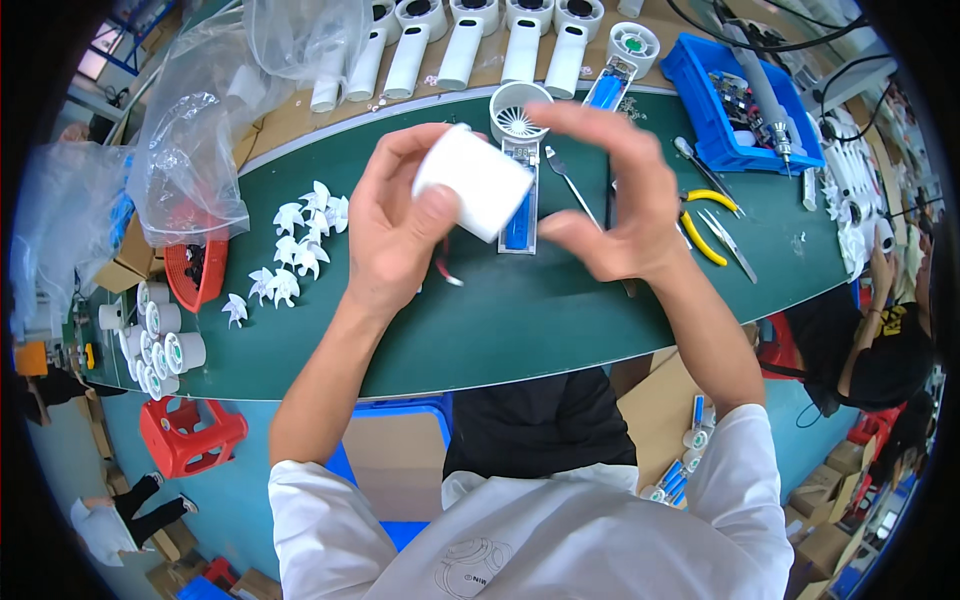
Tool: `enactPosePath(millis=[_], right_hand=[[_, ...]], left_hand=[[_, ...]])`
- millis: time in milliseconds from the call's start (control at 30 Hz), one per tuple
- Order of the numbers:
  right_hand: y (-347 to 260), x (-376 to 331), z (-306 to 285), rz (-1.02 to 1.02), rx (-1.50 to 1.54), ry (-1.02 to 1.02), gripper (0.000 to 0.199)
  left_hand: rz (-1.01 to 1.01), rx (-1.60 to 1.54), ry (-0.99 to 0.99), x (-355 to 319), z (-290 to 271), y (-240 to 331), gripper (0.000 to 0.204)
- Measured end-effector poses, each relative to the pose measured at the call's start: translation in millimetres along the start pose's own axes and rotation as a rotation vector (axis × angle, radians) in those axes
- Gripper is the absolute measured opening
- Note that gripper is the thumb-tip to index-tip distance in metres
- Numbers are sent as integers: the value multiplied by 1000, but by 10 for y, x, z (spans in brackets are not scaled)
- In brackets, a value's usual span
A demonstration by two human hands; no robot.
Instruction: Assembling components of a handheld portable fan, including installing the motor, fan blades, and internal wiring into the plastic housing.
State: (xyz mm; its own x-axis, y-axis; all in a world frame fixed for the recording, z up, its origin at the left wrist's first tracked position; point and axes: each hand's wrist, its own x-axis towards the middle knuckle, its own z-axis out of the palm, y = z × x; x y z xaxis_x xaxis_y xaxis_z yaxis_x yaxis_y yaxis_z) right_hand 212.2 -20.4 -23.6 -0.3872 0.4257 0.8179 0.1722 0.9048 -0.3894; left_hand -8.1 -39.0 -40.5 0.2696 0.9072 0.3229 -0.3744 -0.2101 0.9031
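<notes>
My left hand holds a white cylindrical plastic housing above the green table mat, thumb pressed on its side. Thin red wires dangle below that hand. My right hand hovers just right of the housing, fingers curled and apart, holding nothing that I can see. Under both hands lies a partly built handheld fan: a white round grille head with a blue battery body exposed.
Several white fan blades lie left on the mat, with white round parts and a red basket further left. Tweezers, yellow-handled pliers and a blue bin sit right. Finished white fans line the back. Another person sits right.
</notes>
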Motion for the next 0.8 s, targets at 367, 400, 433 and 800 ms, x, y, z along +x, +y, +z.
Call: enactPosePath(millis=[367, 400, 433, 800], right_hand=[[-687, -932, -356, 712, -146, 461, 23], [-744, -975, -394, 791, -164, 511, 23], [-774, -1027, -439, 798, -185, 524, 23], [-777, -807, -272, 703, -468, -22, 13]], left_hand=[[291, 547, -178, -180, 265, -53, 78], [256, 565, -224, -195, 270, -54, 78], [227, 568, -301, -209, 297, -63, 77], [136, 816, -533, -303, 413, -231, 87]])
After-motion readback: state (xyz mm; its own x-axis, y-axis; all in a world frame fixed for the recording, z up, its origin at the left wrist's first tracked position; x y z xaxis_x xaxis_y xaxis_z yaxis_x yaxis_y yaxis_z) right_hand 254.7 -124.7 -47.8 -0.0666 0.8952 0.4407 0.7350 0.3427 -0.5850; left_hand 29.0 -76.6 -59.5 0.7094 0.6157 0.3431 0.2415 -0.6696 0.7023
